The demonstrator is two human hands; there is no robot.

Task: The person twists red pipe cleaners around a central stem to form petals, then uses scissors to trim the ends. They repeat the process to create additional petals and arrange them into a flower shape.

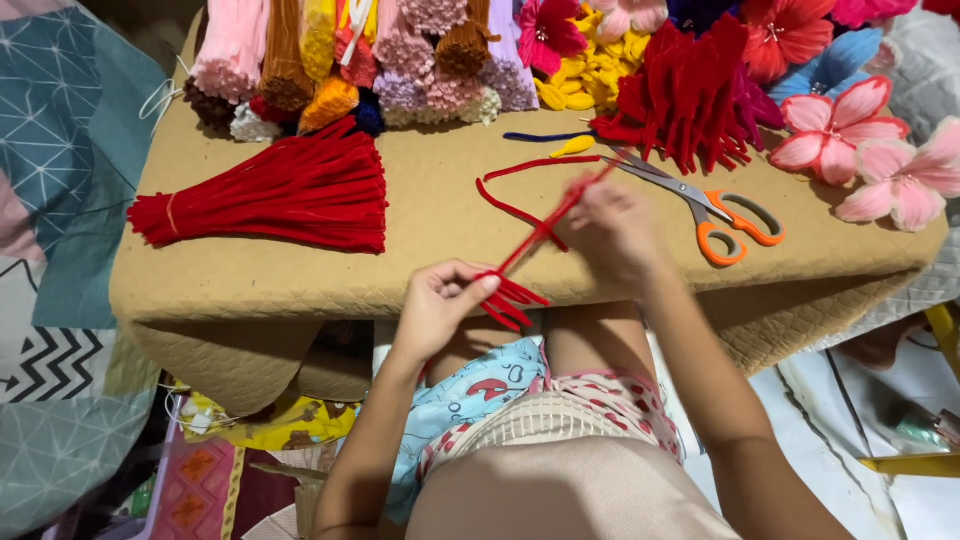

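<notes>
My left hand (440, 300) pinches the near end of a small bunch of red pipe cleaners (520, 250), whose cut tips fan out below my fingers at the table's front edge. My right hand (612, 232) grips the same bunch higher up, and its motion is blurred. A loose red pipe cleaner (505, 190) curls on the tan padded table (440, 230) just behind my hands. Orange-handled scissors (715, 215) lie beside my right hand.
A tied bundle of red pipe cleaners (285, 195) lies at the left. Bundles of pink, brown, yellow and purple pipe cleaners (380, 60) line the back edge. Finished red pieces (690, 95) and pink flowers (850, 130) crowd the right. Patterned bedding (50, 200) lies at the left.
</notes>
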